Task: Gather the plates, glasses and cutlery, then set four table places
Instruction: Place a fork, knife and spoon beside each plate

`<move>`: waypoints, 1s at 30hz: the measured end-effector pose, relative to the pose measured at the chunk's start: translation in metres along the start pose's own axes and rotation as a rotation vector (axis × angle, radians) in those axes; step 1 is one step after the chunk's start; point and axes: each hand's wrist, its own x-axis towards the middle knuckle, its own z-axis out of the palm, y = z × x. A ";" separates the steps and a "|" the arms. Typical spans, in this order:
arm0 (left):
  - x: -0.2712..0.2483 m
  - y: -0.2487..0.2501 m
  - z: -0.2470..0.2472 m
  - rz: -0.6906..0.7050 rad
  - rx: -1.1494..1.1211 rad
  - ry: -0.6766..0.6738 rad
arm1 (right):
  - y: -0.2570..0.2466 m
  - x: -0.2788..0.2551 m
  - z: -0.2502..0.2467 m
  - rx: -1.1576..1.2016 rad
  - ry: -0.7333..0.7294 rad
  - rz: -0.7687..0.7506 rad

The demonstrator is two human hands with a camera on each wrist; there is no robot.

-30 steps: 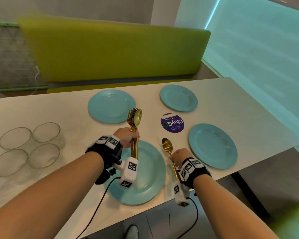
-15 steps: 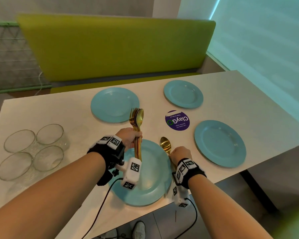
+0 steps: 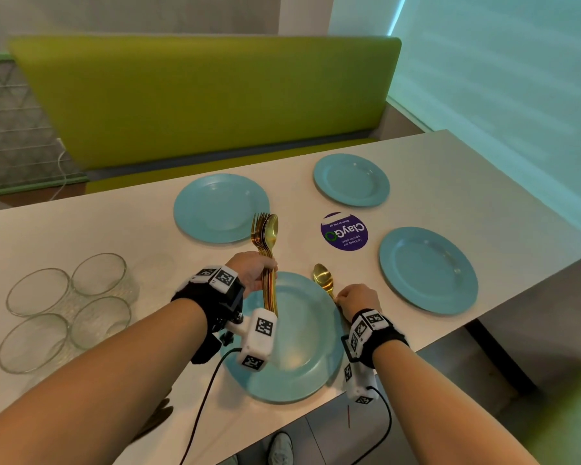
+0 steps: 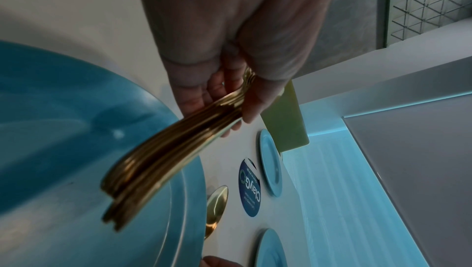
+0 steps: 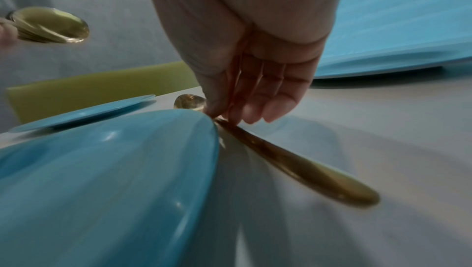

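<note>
Clearly the left hand (image 3: 252,271) clamps the stiff, slippery cutlery bundle (image 3: 268,263) mid-handle; the right hand (image 3: 358,298) (fingertips only) pinches a light spoon (image 3: 323,280).

Purple round sticker (image 3: 344,231) on table (image 3: 450,182) reads "ClayGo", w/ "Let's keep our pantries clean" & "Clean as you go".

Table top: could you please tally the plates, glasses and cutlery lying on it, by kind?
Blue plates: 4
Clear glasses: 4
Gold spoon, pinched by the right hand: 1
Total: 9
The cutlery bundle in the left hand is left out; its pieces overlap.
</note>
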 end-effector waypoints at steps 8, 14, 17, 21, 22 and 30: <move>0.000 -0.002 0.000 0.008 0.052 -0.028 | 0.000 -0.009 -0.002 -0.030 0.000 -0.018; 0.001 -0.003 -0.002 0.011 0.061 -0.045 | -0.004 -0.010 -0.002 -0.031 0.007 -0.024; 0.001 -0.003 -0.003 0.012 0.062 -0.054 | -0.004 -0.009 -0.002 -0.018 0.006 -0.020; 0.001 -0.002 -0.003 0.022 0.068 -0.064 | -0.002 -0.009 -0.001 -0.004 0.006 -0.028; 0.002 -0.002 -0.002 0.022 0.064 -0.066 | -0.002 -0.009 -0.002 0.002 0.006 -0.028; 0.003 -0.003 0.004 0.032 0.079 -0.065 | -0.001 -0.008 -0.002 0.053 -0.006 -0.010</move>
